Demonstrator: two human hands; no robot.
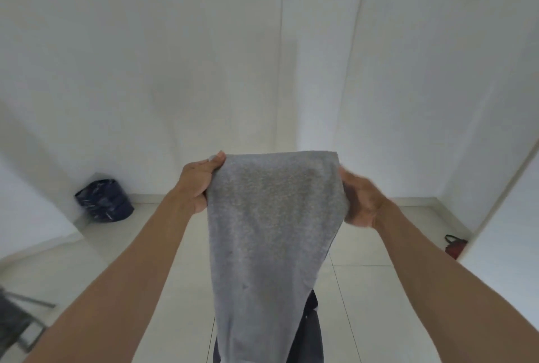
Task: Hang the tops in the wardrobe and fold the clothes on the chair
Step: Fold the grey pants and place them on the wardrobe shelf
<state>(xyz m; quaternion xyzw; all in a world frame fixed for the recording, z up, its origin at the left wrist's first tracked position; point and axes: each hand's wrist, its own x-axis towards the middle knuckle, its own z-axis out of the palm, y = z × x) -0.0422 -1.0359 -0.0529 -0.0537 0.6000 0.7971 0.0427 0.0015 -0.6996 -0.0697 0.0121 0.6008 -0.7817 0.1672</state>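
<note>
Hanging down the middle of the view, a grey garment (271, 231) drops from chest height toward the pale tiled floor (180, 298), with dark trousers (313, 330) showing just behind its lower end. At the near left edge sits part of a dark metal-framed chair (17, 324). The left hand (197, 184) grips the garment's upper left edge, thumb on top and fingers curled behind the cloth. The right hand (360, 202), blurred, holds the upper right edge with fingers curled round the fabric. Farther off, a dark plastic bag (104, 200) stands on the floor against the white wall (204, 56) at the left, and a small red object (455, 246) lies by the right wall's foot.
</note>
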